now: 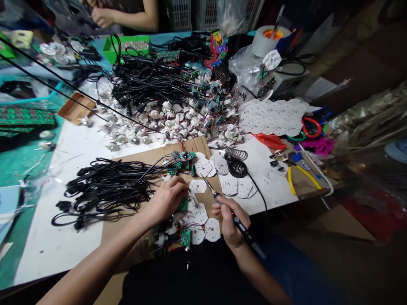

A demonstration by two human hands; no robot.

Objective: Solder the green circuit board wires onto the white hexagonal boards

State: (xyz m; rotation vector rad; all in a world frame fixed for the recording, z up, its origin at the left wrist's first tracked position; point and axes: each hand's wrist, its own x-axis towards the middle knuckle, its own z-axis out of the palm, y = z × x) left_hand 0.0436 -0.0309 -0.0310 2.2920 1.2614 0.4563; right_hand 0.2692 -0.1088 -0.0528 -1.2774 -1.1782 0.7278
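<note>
Soldering iron (241,225) sits in closed right fingers (226,212), tip over the cardboard (110,231) beside a white circuit board (197,186); I judge a slip could scorch that board or burn the left fingers (178,186), bunched nearby, their hold hidden from me.

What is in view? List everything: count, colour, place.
Soldering iron: one, black-grey, front middle
Cables: many, black, left and back
White parts: many, white, mid-table
White boards: many, white, middle and right
Green boards: several, green, left and middle
Cardboard: several pieces, brown, front
Pliers: one pair, yellow-handled, right
Tape roll: one, white, back right
Wooden box: one, brown, left
Basket: one, turquoise, far left
Other person's arm: one, back
Left hand: one, middle
Right hand: one, right
</note>
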